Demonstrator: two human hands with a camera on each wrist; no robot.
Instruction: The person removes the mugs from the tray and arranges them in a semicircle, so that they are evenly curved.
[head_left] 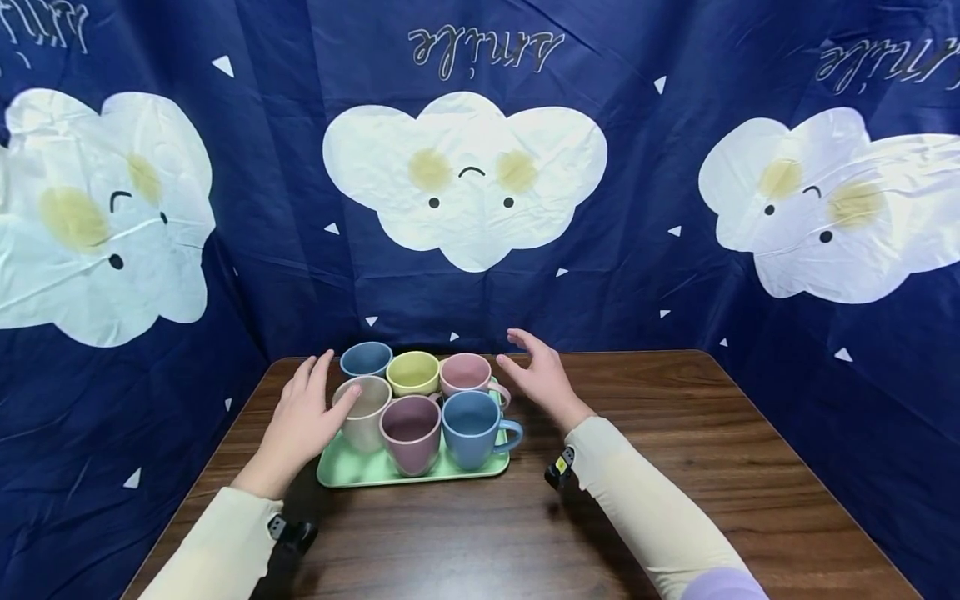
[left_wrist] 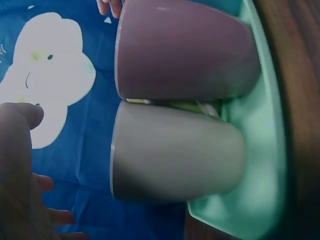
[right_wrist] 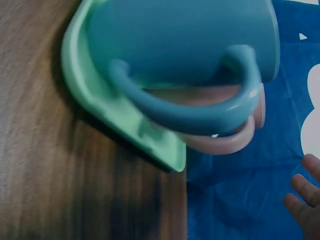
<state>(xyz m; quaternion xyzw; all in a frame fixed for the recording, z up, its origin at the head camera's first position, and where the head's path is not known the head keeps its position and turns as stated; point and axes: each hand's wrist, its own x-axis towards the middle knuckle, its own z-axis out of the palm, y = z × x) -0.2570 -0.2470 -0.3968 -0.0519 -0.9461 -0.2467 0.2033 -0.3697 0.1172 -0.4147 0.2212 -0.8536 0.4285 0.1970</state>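
A light green tray (head_left: 352, 477) on the table carries several mugs in two rows. In front are a beige mug (head_left: 365, 425), a mauve mug (head_left: 411, 442) and a blue mug (head_left: 470, 433) with its handle to the right. Behind them stand a dark blue mug (head_left: 366, 360), a yellow-green mug (head_left: 414, 379) and a pink mug (head_left: 467, 372). My left hand (head_left: 303, 414) is at the tray's left, fingers spread, thumb over the beige mug's rim; contact is unclear. To the right of the pink mug, my right hand (head_left: 543, 377) hovers with relaxed fingers, holding nothing.
The brown wooden table (head_left: 675, 467) extends to both sides of the tray and in front of it. Dark blue cloth (head_left: 637, 300) with white clouds hangs behind and at the sides. Each wrist wears a small black camera (head_left: 292, 533).
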